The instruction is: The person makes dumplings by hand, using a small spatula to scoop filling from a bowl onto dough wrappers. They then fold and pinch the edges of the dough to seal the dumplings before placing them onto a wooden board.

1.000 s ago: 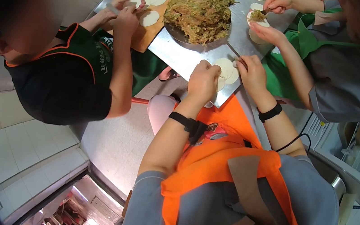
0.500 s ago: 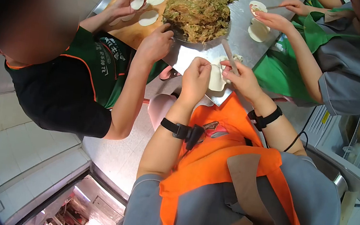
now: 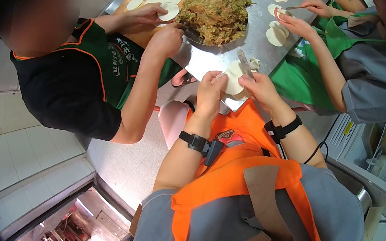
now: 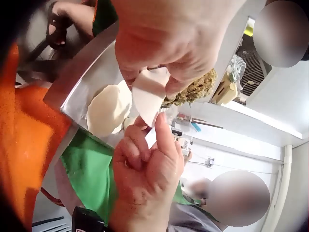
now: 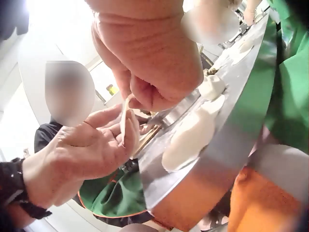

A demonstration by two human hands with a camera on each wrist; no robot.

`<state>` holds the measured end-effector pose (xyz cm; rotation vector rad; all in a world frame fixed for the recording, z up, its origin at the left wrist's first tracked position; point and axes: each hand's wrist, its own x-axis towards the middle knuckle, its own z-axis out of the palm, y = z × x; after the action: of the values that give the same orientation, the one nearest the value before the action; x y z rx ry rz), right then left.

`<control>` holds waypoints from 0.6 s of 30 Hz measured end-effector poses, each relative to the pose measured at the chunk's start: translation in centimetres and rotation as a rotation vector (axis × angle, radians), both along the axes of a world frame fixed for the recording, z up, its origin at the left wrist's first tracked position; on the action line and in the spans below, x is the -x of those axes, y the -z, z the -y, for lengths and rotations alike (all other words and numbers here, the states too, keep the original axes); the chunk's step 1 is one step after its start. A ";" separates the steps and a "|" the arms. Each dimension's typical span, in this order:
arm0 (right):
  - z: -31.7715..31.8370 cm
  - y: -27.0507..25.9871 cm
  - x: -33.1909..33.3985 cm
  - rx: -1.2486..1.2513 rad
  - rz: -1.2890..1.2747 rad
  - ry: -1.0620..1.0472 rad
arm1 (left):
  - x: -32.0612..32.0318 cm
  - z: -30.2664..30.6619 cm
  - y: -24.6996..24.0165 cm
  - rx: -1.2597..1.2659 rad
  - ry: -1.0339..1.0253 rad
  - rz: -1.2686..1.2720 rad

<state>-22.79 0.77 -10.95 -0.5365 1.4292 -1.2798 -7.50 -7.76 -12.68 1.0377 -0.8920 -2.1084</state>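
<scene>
Over the near corner of the steel table, my left hand (image 3: pixel 210 91) pinches the edge of a round dumpling wrapper (image 3: pixel 232 78). Opposite it, my right hand (image 3: pixel 261 88) touches the wrapper's other side with thumb and fingers and grips a flat metal spatula (image 3: pixel 244 61), its blade pointing away from me. Edge-on, the wrapper (image 5: pixel 124 121) shows as a thin sheet between both hands in the right wrist view. More wrappers (image 4: pixel 110 108) lie on the table just below. Beside them sits a small pleated dumpling (image 5: pixel 212 88).
A big mound of green-flecked filling (image 3: pixel 213 13) stands beyond my hands. At left, a person in a dark green apron holds a wrapper (image 3: pixel 169 12) beside it; a wooden board (image 3: pixel 132 28) with wrappers lies there. Across the right side, another person (image 3: pixel 307 30) works over wrappers (image 3: pixel 277 34).
One second ago my hands were at wrappers lying on the table; now one wrapper is up between them. The spatula has swung more upright. The person at left has brought a wrapper to the filling.
</scene>
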 end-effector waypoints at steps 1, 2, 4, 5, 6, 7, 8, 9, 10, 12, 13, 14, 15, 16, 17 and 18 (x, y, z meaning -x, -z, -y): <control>-0.1 -0.1 -0.2 0.038 0.000 0.002 | 0.1 -0.3 -0.2 0.066 0.034 0.037; -0.1 -0.3 -0.4 0.076 0.000 0.003 | 0.3 -0.5 -0.5 0.132 0.067 0.075; -0.2 -0.4 -0.4 0.133 0.041 0.032 | 0.4 -0.5 -0.8 0.104 0.016 0.094; -0.2 -0.2 -0.3 0.145 0.000 0.039 | 0.5 -0.4 -0.8 0.090 -0.014 0.088; -0.2 0.0 -0.3 0.158 -0.042 0.046 | 0.5 -0.3 -0.9 0.075 -0.044 0.081; -0.2 0.1 -0.2 0.170 -0.083 0.052 | 0.4 -0.2 -0.8 0.087 -0.037 0.100; 0.0 0.2 -0.2 0.191 -0.119 0.066 | 0.2 -0.1 -0.4 0.099 -0.032 0.119; 0.3 0.0 -0.4 0.212 -0.155 0.081 | 0.1 -0.1 -0.1 0.110 -0.025 0.137; 0.6 -0.2 -0.6 0.232 -0.192 0.096 | 0.4 -0.2 0.1 0.090 -0.028 0.033; 1.3 -2.1 -0.9 0.156 -0.323 -0.063 | 1.5 -0.9 0.8 0.048 -0.034 -0.175; 1.6 -2.9 -1.0 0.117 -0.386 -0.144 | 2.4 -1.4 1.2 -0.050 -0.037 -0.385; 2.0 -2.9 -0.5 0.148 -0.666 -0.157 | 2.7 -1.6 1.5 -0.187 -0.042 -0.474; 2.5 -2.7 0.5 0.178 -0.946 -0.167 | 2.9 -1.7 0.8 -0.325 -0.046 -0.561; 3.0 -3.0 1.3 0.208 -1.227 -0.177 | 3.1 -1.7 0.0 -0.463 -0.050 -0.649; 3.2 -3.9 2.2 0.127 -1.375 -0.199 | 3.0 -1.5 -0.7 -0.453 -0.030 -0.578; 3.6 -3.7 3.4 0.098 -1.427 -0.150 | 2.9 -1.1 -0.4 -0.412 0.005 -0.471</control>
<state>-26.20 -2.85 -7.28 -1.8000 2.3518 -0.7575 -10.39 -6.61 -12.29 0.6686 -0.2375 -2.4517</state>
